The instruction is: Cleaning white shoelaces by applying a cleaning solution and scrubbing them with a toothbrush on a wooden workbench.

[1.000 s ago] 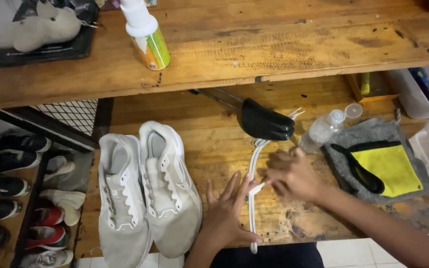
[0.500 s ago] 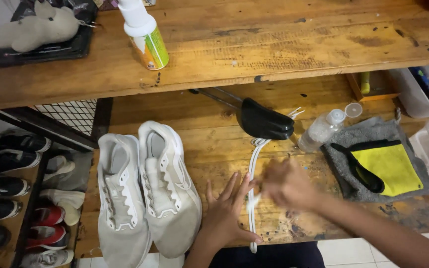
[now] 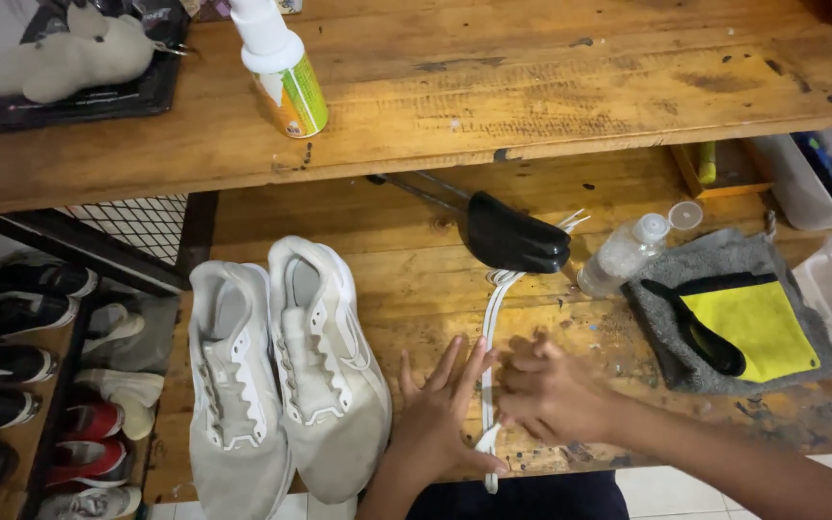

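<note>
Laces (image 3: 489,327), white and bundled, run down the wooden workbench (image 3: 416,279) from the black shoe form (image 3: 515,236). Left hand (image 3: 440,419) lies flat, fingers spread, beside them. Right hand (image 3: 543,390) pinches the strands (near their lower end). Pale sneakers (image 3: 281,371) sit just left.

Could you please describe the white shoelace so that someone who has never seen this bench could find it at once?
On the lower wooden bench, look right of the pair of pale grey sneakers. The white shoelace runs as a long doubled strand from the black shoe form down to the bench's front edge, between the left hand and right hand. It is the only thin white cord there.
</note>
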